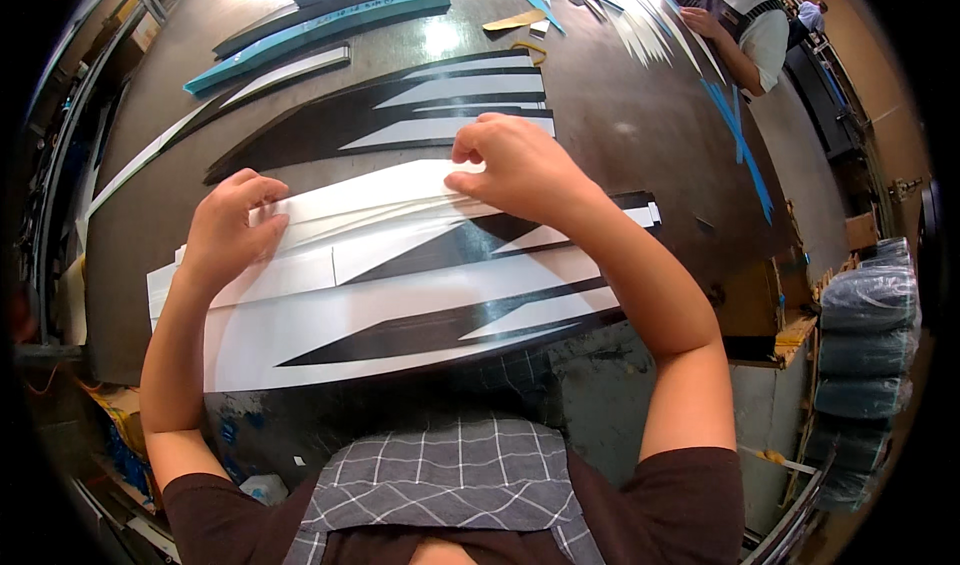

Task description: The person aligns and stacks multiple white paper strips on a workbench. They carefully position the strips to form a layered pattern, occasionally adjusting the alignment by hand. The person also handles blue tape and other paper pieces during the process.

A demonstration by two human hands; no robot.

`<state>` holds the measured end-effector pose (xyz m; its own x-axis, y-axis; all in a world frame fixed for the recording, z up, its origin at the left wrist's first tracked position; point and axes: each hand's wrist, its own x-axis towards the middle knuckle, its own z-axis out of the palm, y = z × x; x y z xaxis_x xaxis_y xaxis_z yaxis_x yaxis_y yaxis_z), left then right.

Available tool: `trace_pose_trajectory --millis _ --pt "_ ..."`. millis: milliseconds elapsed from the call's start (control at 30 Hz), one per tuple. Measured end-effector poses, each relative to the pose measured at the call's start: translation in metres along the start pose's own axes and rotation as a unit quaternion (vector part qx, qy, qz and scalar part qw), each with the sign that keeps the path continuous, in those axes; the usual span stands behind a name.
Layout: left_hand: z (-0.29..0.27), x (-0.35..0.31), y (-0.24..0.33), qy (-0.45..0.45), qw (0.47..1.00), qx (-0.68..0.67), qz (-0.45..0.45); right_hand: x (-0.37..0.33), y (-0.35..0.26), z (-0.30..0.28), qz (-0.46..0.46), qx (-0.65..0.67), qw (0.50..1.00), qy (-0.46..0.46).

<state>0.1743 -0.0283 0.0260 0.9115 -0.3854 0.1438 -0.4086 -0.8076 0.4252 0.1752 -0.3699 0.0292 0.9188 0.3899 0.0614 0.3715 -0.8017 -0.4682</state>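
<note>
Between my two hands lies a stack of long white strips point(370, 200), like thin card or plastic, with several layered edges showing. My left hand point(235, 227) has its thumb and fingers curled around the stack's left part. At the far right edge my right hand point(525, 170) bends thumb and forefinger around the strips, the thumb resting on the top face. Underneath, and nearer to me, are large white panels with black pointed shapes point(400, 330), overlapping along the table's front edge. Beyond my hands is a dark curved panel with grey-white bands point(450, 90).
On the dark table point(650, 155) are a blue-edged stack point(320, 40), a narrow white strip point(150, 165) at left and blue strips point(740, 145) at right. Another person point(745, 25) stands at the far right beside fanned white strips. Plastic-wrapped rolls point(868, 335) stand off the table's right side.
</note>
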Motion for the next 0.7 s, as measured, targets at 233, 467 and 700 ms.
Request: trace_pose_trajectory --millis 233,467,700 --pt "-0.004 0.013 0.003 -0.077 0.996 -0.019 -0.030 0.014 -0.010 0.003 0.044 -0.047 0.995 -0.081" --pt "0.006 0.009 -0.004 -0.022 0.998 -0.036 0.044 0.008 -0.005 0.009 0.024 -0.009 0.999 -0.036" --pt "0.009 0.011 0.004 -0.019 0.995 -0.042 0.088 -0.002 -0.003 0.002 0.013 0.119 0.993 -0.009"
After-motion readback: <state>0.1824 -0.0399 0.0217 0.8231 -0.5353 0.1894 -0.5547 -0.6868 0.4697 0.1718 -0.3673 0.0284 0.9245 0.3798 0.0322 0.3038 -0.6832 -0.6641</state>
